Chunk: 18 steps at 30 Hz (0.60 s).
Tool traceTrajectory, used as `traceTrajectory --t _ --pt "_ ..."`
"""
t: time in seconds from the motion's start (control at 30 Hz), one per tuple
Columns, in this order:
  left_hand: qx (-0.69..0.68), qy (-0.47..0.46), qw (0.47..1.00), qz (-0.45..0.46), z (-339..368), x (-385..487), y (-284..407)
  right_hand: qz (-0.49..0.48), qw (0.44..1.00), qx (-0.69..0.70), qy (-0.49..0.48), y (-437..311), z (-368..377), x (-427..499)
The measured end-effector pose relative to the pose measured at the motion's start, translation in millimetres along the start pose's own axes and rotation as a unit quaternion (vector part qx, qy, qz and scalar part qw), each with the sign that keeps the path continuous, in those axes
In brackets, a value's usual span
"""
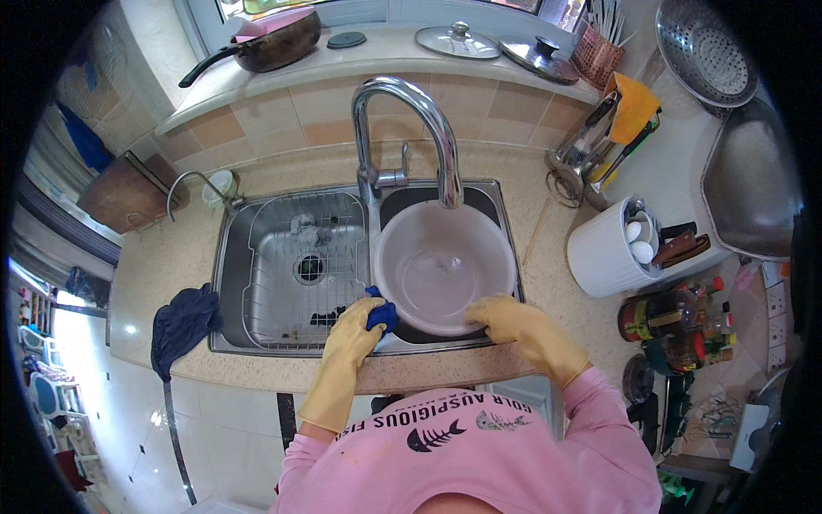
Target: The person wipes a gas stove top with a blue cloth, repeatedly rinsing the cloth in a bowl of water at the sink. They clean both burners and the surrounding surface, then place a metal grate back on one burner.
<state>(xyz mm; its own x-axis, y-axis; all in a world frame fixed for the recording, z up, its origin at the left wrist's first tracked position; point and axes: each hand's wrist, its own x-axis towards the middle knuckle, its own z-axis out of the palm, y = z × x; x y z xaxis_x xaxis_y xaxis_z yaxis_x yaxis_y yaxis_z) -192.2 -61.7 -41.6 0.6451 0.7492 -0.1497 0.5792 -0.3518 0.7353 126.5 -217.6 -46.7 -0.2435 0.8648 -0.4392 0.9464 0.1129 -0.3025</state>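
Observation:
My left hand, in a yellow rubber glove, grips a blue cloth over the divider and front edge of the double steel sink. My right hand, gloved likewise, lies on the front right rim of a pale round plastic basin; its fingertips curl over the rim, so whether they grip it is unclear. The basin stands in the right bowl with a little clear liquid or shine at its bottom. Above its far rim hangs the spout of the chrome faucet. A wire rack lines the left bowl.
A dark blue cloth drapes over the counter edge at left. To the right are a chopstick, a white utensil holder and several bottles. A frying pan and glass lids sit on the windowsill.

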Motion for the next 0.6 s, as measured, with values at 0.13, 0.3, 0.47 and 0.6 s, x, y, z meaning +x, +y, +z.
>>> traceTrajectory --t 0.13,0.3,0.47,0.6 --pt "0.018 0.003 1.000 0.004 3 -2 3 0.036 0.979 0.113 0.166 26 -50 25" --pt "0.001 -0.002 1.000 0.012 3 -2 0 0.029 0.927 -0.134 0.348 67 -132 119" --pt "-0.029 0.005 1.000 0.001 3 -5 -3 -0.099 0.897 -0.279 0.327 74 -187 185" --pt "-0.057 0.010 0.998 -0.006 7 -3 -8 -0.057 0.925 -0.301 0.226 86 -198 222"
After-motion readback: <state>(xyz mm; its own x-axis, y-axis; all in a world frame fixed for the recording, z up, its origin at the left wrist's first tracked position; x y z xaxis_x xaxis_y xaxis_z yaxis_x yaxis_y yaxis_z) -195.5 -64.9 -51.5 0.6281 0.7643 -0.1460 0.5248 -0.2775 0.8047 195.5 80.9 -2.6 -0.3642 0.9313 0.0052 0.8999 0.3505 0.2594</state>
